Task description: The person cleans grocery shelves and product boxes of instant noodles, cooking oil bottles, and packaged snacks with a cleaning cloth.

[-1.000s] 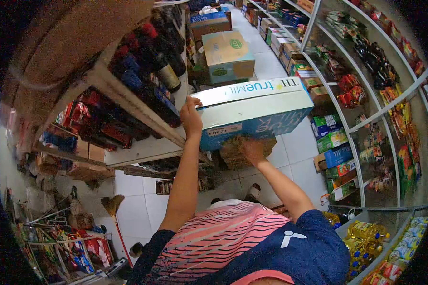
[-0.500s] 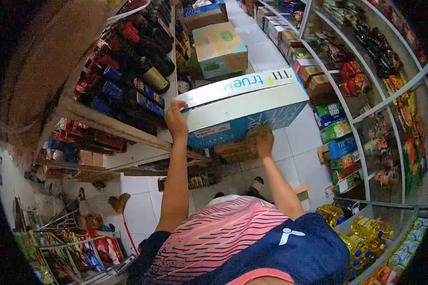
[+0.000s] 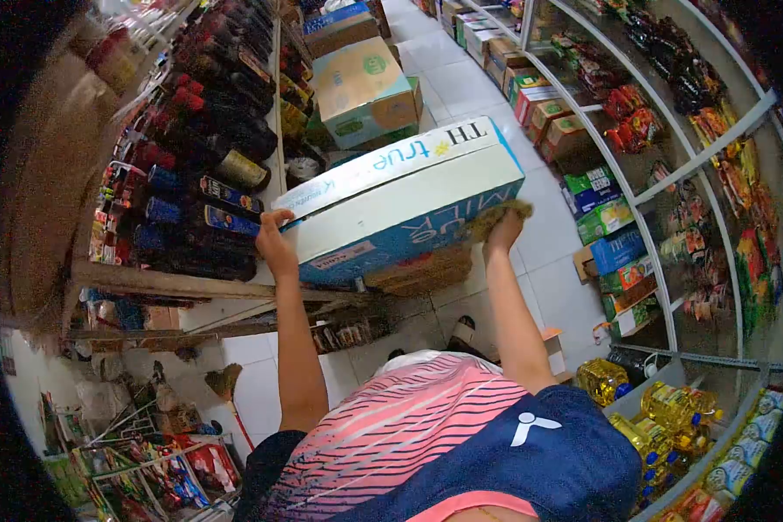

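While I stood in a narrow shop aisle, the white-and-blue milk carton (image 3: 400, 196) was tilted in front of me, between the shelves on either side. My left hand (image 3: 277, 248) gripped its left corner, the fingertips hooked over the edge. My right hand (image 3: 506, 230) was closed around a brownish-yellow cloth (image 3: 481, 229), which lay against the right part of the carton's blue side. Below the carton showed a brown cardboard box (image 3: 422, 277); I could not tell whether the one rested on the other.

The floor (image 3: 548, 296) was pale, glossy tile with thin dark joints, running up the aisle past a tan-and-green carton (image 3: 352, 74) just beyond mine. To my left, dark bottles (image 3: 244, 170) crowded a shelf with a worn, wooden-looking edge (image 3: 174, 285). To my right rose a white shelf frame (image 3: 648, 278), with red packets (image 3: 631, 135) among the goods inside and small boxes (image 3: 618, 252) stacked along its foot. Nearer me on that side lay bottles of yellow liquid (image 3: 679, 402). A broom (image 3: 224, 383) with a red handle stood at the lower left.
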`<state>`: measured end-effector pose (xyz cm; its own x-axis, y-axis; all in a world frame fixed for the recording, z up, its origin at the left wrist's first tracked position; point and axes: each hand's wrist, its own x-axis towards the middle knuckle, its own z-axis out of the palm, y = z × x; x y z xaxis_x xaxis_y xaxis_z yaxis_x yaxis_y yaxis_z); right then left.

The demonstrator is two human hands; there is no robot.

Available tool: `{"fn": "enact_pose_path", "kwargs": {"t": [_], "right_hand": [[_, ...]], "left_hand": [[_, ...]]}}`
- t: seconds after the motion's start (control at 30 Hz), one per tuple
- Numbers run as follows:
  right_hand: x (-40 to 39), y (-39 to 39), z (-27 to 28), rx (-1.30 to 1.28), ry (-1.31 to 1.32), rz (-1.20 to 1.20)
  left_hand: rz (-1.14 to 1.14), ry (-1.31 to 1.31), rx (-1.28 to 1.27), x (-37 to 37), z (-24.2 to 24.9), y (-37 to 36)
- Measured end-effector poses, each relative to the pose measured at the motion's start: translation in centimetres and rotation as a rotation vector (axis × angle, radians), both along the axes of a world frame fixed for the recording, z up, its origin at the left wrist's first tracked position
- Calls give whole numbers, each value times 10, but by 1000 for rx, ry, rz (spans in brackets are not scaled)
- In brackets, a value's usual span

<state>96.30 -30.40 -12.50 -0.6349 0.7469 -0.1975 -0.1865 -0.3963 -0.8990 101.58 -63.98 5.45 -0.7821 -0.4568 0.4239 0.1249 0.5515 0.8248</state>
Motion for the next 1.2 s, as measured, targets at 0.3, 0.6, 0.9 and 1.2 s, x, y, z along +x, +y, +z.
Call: {"fn": "enact_pose_path", "kwargs": {"t": [0.3,0.6,0.9,1.2], "right_hand": [[18,21,-100,505,-289,228],[-23,76,105,-56,294,361],[-47,79,-18,93,-76,842],[-116,63,149,234,189,905]], "left_hand": [[-34,-7,-17,-3,-9,-10],[7,-57,1,-8,-5,-6],[-52,-143,-36,-21,-8,-10],[270,-673,-763,-41,7,11]]}}
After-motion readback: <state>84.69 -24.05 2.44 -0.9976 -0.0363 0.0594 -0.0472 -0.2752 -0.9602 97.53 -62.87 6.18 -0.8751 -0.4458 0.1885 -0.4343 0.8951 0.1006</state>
